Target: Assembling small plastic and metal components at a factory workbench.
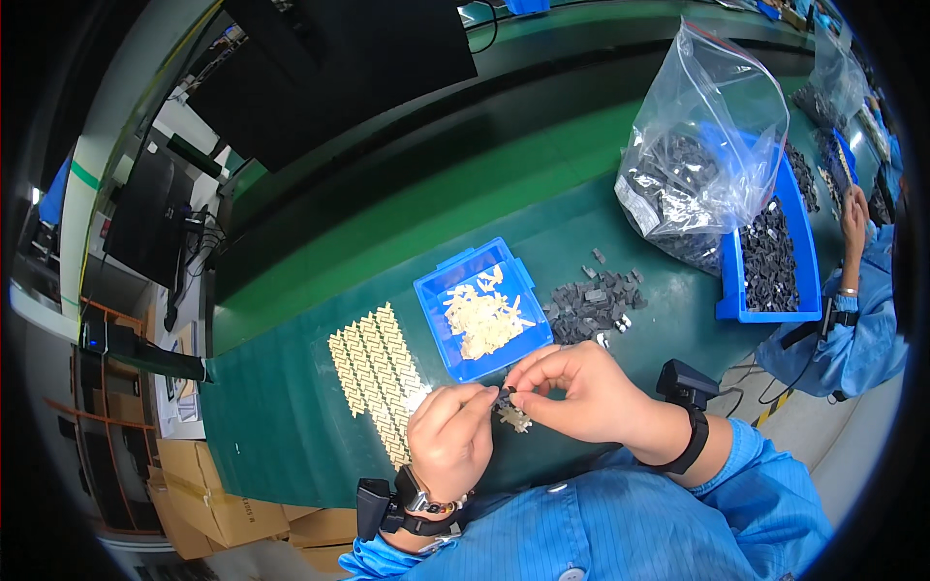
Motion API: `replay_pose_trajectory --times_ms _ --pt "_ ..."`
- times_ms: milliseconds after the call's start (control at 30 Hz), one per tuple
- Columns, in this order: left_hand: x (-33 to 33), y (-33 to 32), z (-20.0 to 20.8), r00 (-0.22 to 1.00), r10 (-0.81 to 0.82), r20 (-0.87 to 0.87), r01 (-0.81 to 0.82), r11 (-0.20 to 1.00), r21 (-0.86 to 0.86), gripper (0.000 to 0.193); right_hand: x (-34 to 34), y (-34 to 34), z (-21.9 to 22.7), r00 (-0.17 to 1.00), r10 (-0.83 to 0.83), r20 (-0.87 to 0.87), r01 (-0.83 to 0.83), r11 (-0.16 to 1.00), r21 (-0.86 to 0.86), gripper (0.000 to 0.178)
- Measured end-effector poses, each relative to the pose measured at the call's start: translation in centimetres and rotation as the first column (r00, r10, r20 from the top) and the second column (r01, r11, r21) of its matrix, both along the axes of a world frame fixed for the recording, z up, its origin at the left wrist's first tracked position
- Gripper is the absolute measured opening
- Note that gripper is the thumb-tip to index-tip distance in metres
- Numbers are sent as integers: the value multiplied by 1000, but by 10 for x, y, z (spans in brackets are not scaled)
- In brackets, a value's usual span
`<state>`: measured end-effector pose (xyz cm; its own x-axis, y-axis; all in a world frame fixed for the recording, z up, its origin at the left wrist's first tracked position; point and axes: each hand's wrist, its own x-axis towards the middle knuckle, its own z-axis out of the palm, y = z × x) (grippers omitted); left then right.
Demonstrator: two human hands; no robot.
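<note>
The green worktop [281, 426] spreads before you, and near its near edge your left hand [450, 434] and right hand [583, 395] meet. The fingers of both are pinched nearly together, seemingly on one small dark piece [504, 395]. It could slip if either pinch loosens, perhaps dropping among the loose cream pieces [516, 419] below. Your left wrist, close to the cream rows [373, 360], might knock them askew if it swings outward.

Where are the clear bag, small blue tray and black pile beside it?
Clear bag [705, 102], head view: upper plastic.
Small blue tray [482, 368], head view: near wall.
Black pile [593, 304], head view: its middle.
</note>
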<state>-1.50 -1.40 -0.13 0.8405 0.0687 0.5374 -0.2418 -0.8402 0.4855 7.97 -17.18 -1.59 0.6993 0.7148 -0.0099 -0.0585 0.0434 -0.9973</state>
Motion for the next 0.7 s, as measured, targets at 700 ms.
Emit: replay_pose_trajectory --times_ms 700 --pt "-6 -6 10 992 -48 -120 22 977 -211 18 8 -8 -5 799 210 -563 -121 974 192 6"
